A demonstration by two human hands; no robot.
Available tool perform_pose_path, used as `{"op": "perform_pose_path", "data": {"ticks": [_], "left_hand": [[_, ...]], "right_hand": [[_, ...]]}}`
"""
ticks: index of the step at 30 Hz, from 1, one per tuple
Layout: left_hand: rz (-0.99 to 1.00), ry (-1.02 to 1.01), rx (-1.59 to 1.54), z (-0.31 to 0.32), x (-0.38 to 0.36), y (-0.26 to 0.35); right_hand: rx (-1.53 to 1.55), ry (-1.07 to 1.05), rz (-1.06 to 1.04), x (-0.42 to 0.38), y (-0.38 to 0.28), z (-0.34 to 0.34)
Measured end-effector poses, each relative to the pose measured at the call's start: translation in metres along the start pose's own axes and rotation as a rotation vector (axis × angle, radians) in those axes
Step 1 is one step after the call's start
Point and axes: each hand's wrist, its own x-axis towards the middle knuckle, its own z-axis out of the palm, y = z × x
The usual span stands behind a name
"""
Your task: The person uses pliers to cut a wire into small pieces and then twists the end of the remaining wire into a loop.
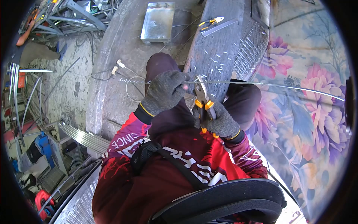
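My left hand (164,91), in a grey knit glove, is closed on a thin metal wire (261,84), thumb and fingers pinched together. The wire runs out to the right, across the floral sheet. A pair of pliers (202,93) with yellow and black handles is in my gloved right hand (220,121), whose fingers wrap the grips. The jaws point away from me and overlap the wire, just right of my left fingertips. Short cut wire pieces (218,68) lie scattered on the dark wooden plank (199,52) beyond the pliers.
Farther along the plank are second pliers (212,22) and a metal strip (220,27). A shiny metal box (158,22) stands on the floor, near a white cable connector (120,63). Wire mesh (250,48) leans right of the plank, beside the floral sheet (309,100). Metal profiles (84,138) lie left.
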Motion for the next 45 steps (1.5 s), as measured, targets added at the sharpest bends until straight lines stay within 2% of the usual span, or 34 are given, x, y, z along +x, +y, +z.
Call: {"op": "perform_pose_path", "data": {"ticks": [3, 7, 10, 13, 15, 16, 18, 19, 21, 22, 24, 25, 27, 28, 30, 34, 36, 40, 42, 45], "left_hand": [[0.05, -0.011, -0.104, -0.01, 0.004, 0.004], [0.036, -0.013, -0.099, -0.008, -0.001, 0.001], [0.066, 0.108, 0.005, -0.004, -0.005, 0.001], [-0.046, 0.016, -0.116, -0.005, -0.005, -0.002], [0.064, 0.046, -0.096, -0.002, -0.006, -0.005], [0.064, 0.046, -0.095, -0.002, -0.007, -0.005], [-0.064, 0.02, -0.155, 0.0, -0.007, -0.003], [-0.063, 0.022, -0.154, 0.0, -0.006, -0.004], [-0.026, -0.007, -0.059, 0.002, -0.007, -0.003], [-0.025, -0.007, -0.06, 0.002, -0.006, -0.001], [-0.033, 0.033, -0.016, 0.002, -0.004, 0.004], [-0.03, 0.032, -0.017, 0.003, -0.003, 0.004], [0.097, 0.093, 0.047, 0.002, -0.002, 0.003], [0.098, 0.092, 0.047, 0.002, -0.002, 0.002], [0.098, 0.058, -0.032, 0.002, -0.003, -0.002], [0.053, 0.01, -0.098, 0.003, -0.004, -0.007], [0.152, 0.035, 0.0, 0.0, -0.003, -0.004], [0.156, 0.099, -0.015, 0.001, -0.001, -0.001], [0.227, 0.092, 0.02, 0.001, 0.001, -0.002], [0.235, 0.1, 0.111, 0.004, 0.0, -0.004]], "right_hand": [[-0.129, 0.002, 0.001, -0.004, 0.004, -0.007], [-0.15, -0.014, 0.039, -0.001, 0.006, -0.011], [-0.109, 0.003, 0.013, -0.001, 0.008, -0.008], [-0.091, 0.013, 0.004, 0.0, 0.016, -0.006], [-0.285, 0.157, -0.024, -0.001, 0.026, -0.003], [-0.284, 0.156, -0.024, -0.002, 0.027, -0.001], [-0.304, 0.222, -0.092, -0.003, 0.027, 0.003], [-0.306, 0.22, -0.093, -0.002, 0.029, 0.001], [-0.637, 0.314, -0.177, -0.002, 0.036, -0.002], [-0.638, 0.316, -0.177, -0.002, 0.037, -0.001], [-0.892, 0.429, -0.28, 0.002, 0.036, 0.002], [-0.894, 0.433, -0.281, 0.001, 0.035, 0.001], [-0.586, 0.312, -0.152, 0.001, 0.032, -0.004], [-0.586, 0.313, -0.152, 0.001, 0.029, -0.006], [-0.24, 0.133, 0.055, 0.001, 0.021, -0.007], [-0.403, 0.157, -0.059, 0.002, 0.021, -0.004], [-0.31, 0.109, -0.061, 0.004, 0.02, -0.003], [-0.255, 0.08, -0.054, 0.0, 0.023, -0.003], [-0.274, 0.206, -0.021, -0.002, 0.027, 0.0], [-0.314, 0.206, -0.077, -0.001, 0.035, 0.0]]}}
